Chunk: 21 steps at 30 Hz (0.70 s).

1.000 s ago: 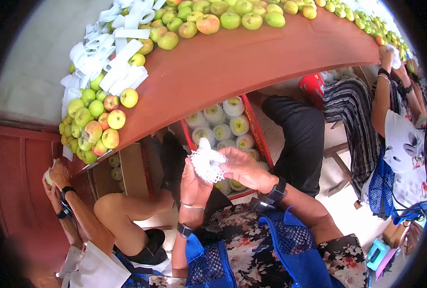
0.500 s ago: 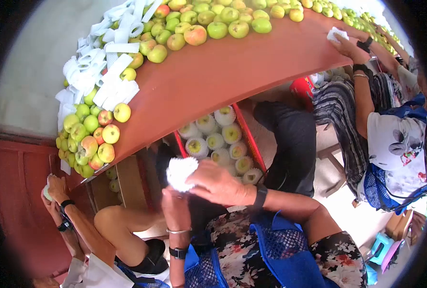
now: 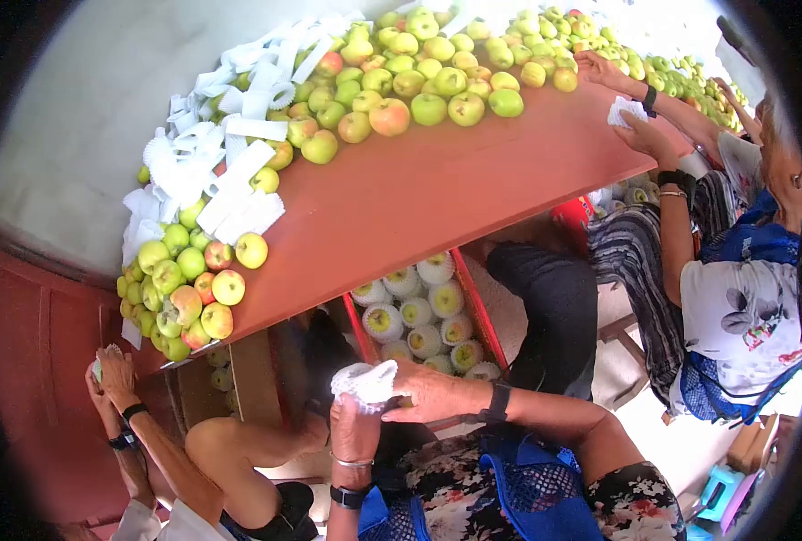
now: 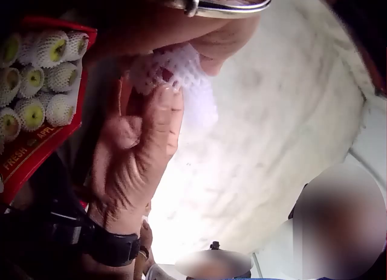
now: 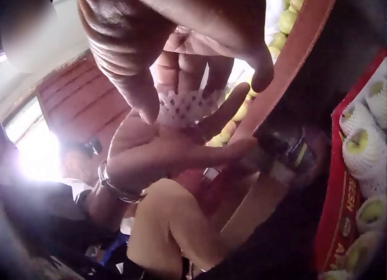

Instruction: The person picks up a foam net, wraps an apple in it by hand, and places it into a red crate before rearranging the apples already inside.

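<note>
A white foam fruit net [image 3: 365, 382] is held upright in front of my body. My left hand [image 3: 354, 431], a silver bangle on its wrist, grips the net from below. From the right, my right hand [image 3: 432, 393] pinches the near edge of the net. The left wrist view shows the right hand [image 4: 142, 141] with its thumb tip against the white mesh [image 4: 199, 92]. Fingers of both hands surround the mesh [image 5: 187, 107] in the right wrist view; I cannot tell whether an apple is inside.
Behind my hands, a red carton [image 3: 480, 311] holds netted apples [image 3: 415, 313]. Loose apples [image 3: 428, 106] and piled foam nets [image 3: 248, 167] lie along the red-brown table [image 3: 437, 180]. People sit on both sides; the one at right holds a white net [image 3: 626, 112].
The view has tilted, so the table sits lower. My left hand and the net have turned, and my right hand has stayed at the net. The neighbour at right has reached towards the apples.
</note>
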Tool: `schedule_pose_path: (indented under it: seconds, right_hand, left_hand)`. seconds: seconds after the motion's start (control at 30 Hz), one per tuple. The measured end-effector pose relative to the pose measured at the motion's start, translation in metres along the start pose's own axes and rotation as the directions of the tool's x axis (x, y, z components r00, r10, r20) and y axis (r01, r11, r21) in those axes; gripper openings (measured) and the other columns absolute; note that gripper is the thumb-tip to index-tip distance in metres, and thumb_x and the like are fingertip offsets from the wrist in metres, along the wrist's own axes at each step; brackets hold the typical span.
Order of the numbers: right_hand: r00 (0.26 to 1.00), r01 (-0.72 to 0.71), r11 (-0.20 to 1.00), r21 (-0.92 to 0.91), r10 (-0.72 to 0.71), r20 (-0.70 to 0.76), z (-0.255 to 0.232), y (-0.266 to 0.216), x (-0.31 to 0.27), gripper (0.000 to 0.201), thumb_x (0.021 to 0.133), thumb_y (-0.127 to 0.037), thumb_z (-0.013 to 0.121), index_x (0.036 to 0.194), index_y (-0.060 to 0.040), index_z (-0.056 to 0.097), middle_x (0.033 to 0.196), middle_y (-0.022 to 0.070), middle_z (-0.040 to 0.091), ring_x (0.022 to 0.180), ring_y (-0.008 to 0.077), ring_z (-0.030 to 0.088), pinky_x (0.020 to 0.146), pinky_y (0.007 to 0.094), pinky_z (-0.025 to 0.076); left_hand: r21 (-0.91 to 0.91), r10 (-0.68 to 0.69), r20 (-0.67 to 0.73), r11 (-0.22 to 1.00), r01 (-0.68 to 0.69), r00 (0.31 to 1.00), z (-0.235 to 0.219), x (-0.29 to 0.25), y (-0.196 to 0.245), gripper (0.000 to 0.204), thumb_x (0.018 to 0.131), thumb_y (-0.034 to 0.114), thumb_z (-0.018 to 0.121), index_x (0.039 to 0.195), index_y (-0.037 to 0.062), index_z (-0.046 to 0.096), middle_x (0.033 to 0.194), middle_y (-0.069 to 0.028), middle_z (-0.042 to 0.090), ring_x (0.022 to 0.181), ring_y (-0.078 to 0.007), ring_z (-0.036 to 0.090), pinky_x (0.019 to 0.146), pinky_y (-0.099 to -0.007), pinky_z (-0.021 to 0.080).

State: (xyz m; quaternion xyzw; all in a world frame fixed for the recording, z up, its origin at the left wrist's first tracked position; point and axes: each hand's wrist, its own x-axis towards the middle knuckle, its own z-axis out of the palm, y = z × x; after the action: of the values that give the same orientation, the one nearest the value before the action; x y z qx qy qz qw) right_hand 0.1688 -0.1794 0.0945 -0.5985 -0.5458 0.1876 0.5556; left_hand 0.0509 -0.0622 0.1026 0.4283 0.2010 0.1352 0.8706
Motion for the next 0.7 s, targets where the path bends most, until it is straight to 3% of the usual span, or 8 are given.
schedule_pose_path:
  seconds: [0.1, 0.17, 0.23, 0.33, 0.4, 0.47, 0.5, 0.7]
  right_hand:
    - [0.984, -0.177, 0.957, 0.228, 0.166, 0.066, -0.015, -0.004, 0.005, 0.026, 0.080, -0.020, 0.064, 0.100, -0.0047, 0.058, 0.101, 0.0109, 0.060, 0.098, 0.0235, 0.055, 0.086, 0.0347, 0.042]
    - [0.979, -0.186, 0.925, 0.333, 0.204, -0.022, -0.032, 0.008, 0.011, 0.022, 0.082, -0.017, 0.061, 0.100, -0.0043, 0.058, 0.098, 0.0099, 0.061, 0.094, 0.0198, 0.057, 0.081, 0.0313, 0.045]
    - [0.946, -0.174, 0.972, 0.159, 0.210, -0.248, -0.067, 0.011, 0.024, 0.023, 0.083, -0.016, 0.061, 0.102, -0.0039, 0.058, 0.100, 0.0058, 0.061, 0.094, 0.0151, 0.057, 0.081, 0.0294, 0.046]
    - [0.810, -0.219, 0.883, 0.416, 0.402, -0.427, -0.140, 0.019, 0.056, 0.033, 0.081, -0.012, 0.063, 0.110, -0.0032, 0.053, 0.104, 0.0041, 0.058, 0.089, 0.0099, 0.055, 0.080, 0.0265, 0.046]
    - [0.737, -0.262, 0.962, 0.070, 0.247, -0.629, -0.195, 0.050, 0.079, 0.041, 0.077, -0.013, 0.066, 0.114, -0.0027, 0.051, 0.108, 0.0065, 0.056, 0.095, 0.0121, 0.054, 0.080, 0.0290, 0.047]
    - [0.616, -0.424, 0.882, -0.208, 0.111, -0.780, -0.245, 0.089, 0.099, 0.050, 0.073, -0.017, 0.068, 0.116, 0.0001, 0.048, 0.109, 0.0145, 0.056, 0.097, 0.0242, 0.055, 0.085, 0.0352, 0.045]
    - [0.582, -0.440, 0.875, -0.202, 0.106, -0.807, -0.266, 0.103, 0.106, 0.054, 0.072, -0.017, 0.068, 0.118, 0.0014, 0.045, 0.114, 0.0191, 0.052, 0.102, 0.0285, 0.053, 0.089, 0.0372, 0.042]
    - [0.681, -0.571, 0.666, -0.480, 0.058, -0.730, -0.337, 0.149, 0.152, 0.070, 0.070, -0.020, 0.068, 0.129, -0.0025, 0.035, 0.124, 0.0195, 0.047, 0.115, 0.0341, 0.044, 0.095, 0.0386, 0.037]
  left_hand:
    - [-0.026, 0.045, -0.041, 0.999, -0.046, 0.998, 0.000, 0.012, 0.005, 0.059, 0.085, 0.051, 0.050, 0.125, 0.0084, 0.041, 0.121, -0.0074, 0.051, 0.113, -0.0238, 0.048, 0.092, -0.0424, 0.039]
    - [-0.055, 0.097, -0.130, 0.993, -0.105, 0.987, -0.009, 0.014, 0.017, 0.059, 0.085, 0.052, 0.048, 0.129, 0.0140, 0.039, 0.128, -0.0038, 0.047, 0.122, -0.0258, 0.042, 0.097, -0.0494, 0.031]
    - [0.055, 0.110, -0.132, 0.993, -0.104, 0.985, -0.028, 0.016, 0.027, 0.058, 0.085, 0.052, 0.049, 0.131, 0.0176, 0.037, 0.132, -0.0005, 0.044, 0.127, -0.0266, 0.037, 0.100, -0.0537, 0.023]
    - [0.061, 0.071, -0.209, 0.996, -0.060, 0.975, -0.051, 0.016, 0.025, 0.060, 0.084, 0.049, 0.052, 0.133, 0.0172, 0.035, 0.137, -0.0017, 0.039, 0.128, -0.0273, 0.035, 0.099, -0.0539, 0.026]
    - [-0.047, 0.023, -0.219, 0.998, -0.034, 0.975, -0.056, 0.020, 0.022, 0.061, 0.085, 0.046, 0.053, 0.134, 0.0171, 0.034, 0.138, -0.0038, 0.037, 0.129, -0.0292, 0.033, 0.098, -0.0549, 0.028]
    - [-0.284, -0.032, -0.212, 0.958, -0.030, 0.977, -0.040, 0.024, 0.022, 0.061, 0.085, 0.041, 0.056, 0.135, 0.0167, 0.032, 0.138, -0.0058, 0.037, 0.130, -0.0318, 0.031, 0.097, -0.0558, 0.029]
    - [-0.239, -0.025, -0.169, 0.971, -0.016, 0.985, -0.038, 0.028, 0.022, 0.063, 0.083, 0.038, 0.059, 0.135, 0.0164, 0.031, 0.138, -0.0065, 0.036, 0.130, -0.0332, 0.030, 0.097, -0.0559, 0.029]
    - [-0.077, -0.085, -0.159, 0.994, 0.074, 0.984, -0.039, 0.042, 0.018, 0.075, 0.075, 0.024, 0.071, 0.136, 0.0145, 0.028, 0.138, -0.0087, 0.036, 0.127, -0.0384, 0.033, 0.097, -0.0564, 0.031]
